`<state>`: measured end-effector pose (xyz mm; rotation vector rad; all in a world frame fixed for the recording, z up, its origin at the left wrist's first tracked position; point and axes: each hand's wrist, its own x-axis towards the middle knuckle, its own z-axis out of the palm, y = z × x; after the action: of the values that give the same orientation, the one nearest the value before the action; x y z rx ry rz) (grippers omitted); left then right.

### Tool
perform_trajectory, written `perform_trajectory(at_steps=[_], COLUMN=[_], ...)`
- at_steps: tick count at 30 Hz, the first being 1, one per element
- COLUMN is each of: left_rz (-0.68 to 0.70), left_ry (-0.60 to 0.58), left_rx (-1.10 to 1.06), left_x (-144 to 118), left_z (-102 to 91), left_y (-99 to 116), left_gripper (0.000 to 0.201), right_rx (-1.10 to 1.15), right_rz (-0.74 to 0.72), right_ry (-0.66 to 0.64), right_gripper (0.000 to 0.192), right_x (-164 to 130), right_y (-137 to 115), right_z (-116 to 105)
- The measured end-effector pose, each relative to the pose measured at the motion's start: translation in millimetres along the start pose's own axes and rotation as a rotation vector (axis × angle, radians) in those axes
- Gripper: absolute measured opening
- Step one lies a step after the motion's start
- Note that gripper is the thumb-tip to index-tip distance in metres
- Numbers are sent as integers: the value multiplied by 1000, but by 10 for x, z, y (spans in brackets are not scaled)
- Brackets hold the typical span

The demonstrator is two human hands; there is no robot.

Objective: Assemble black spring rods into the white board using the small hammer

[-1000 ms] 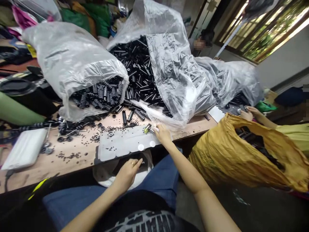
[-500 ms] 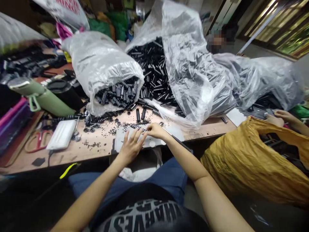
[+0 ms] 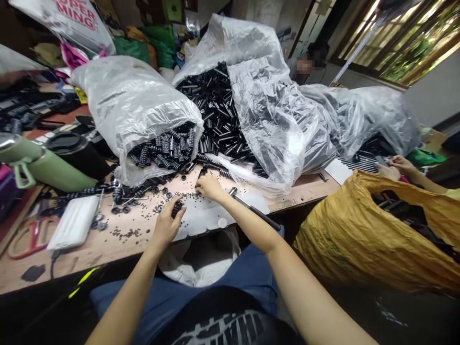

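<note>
My left hand is closed around a black ridged roller-like piece, just above the left part of a white sheet. At the back of the sheet, my right hand pinches a plain black tube, partly hidden by the fingers. Small dark rings or beads lie scattered on the table around the left hand. Beside my right wrist rests a hammer with a metal head and dark handle.
One plastic bag spills ridged black pieces; a larger bag holds plain black tubes. A green tumbler, white box and red scissors lie left. Right are a yellow sack and another person's hands.
My left hand has moved left and closed on the ridged piece, lifting it off the sheet. My right hand has moved left and away from me to the black tube. The view has shifted.
</note>
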<state>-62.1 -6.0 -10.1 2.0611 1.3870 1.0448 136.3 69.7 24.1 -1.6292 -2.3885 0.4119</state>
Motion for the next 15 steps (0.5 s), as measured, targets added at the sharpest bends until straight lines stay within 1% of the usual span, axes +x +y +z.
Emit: perform_trajectory(at_steps=[1, 3, 4, 5, 6, 7, 8, 9, 11, 12, 13, 14, 15], left_rz=[28, 82, 98, 96, 66, -5, -115, -252, -507, -580, -610, -609, -594], left_ry=[32, 55, 24, -37, -116, -193, -253, -286, -288, -280, -277, -281, -286], left_rx=[14, 14, -11, -56, -113, -176, -238, -297, -409, -467, -520, -565, -597], left_x=[21, 83, 120, 159, 198, 233, 263, 287, 317, 325, 330, 333, 333], left_z=[-25, -50, -46, -28, 3, 46, 100, 161, 285, 340, 386, 422, 447], left_y=[3, 24, 47, 78, 117, 162, 211, 262, 366, 414, 459, 497, 528], left_gripper=[41, 42, 42, 41, 37, 33, 31, 31, 34, 35, 35, 34, 34], right_rx=[97, 406, 578, 725, 818, 863, 856, 796, 561, 422, 294, 192, 124], right_rz=[-35, -117, -150, -164, -156, -130, -97, -72, -75, -101, -127, -141, -141], right_ry=[-27, -152, -235, -308, -342, -316, -234, -115, 114, 180, 207, 208, 198], right_gripper=[14, 18, 20, 22, 26, 31, 36, 46, 81, 99, 110, 114, 113], right_x=[-45, -178, -253, -328, -400, -468, -532, -593, -707, -758, -802, -838, -865], right_y=[21, 92, 133, 171, 198, 210, 205, 180, 88, 31, -23, -68, -100], right_z=[-49, -162, -212, -251, -276, -287, -285, -271, -219, -187, -154, -122, -94])
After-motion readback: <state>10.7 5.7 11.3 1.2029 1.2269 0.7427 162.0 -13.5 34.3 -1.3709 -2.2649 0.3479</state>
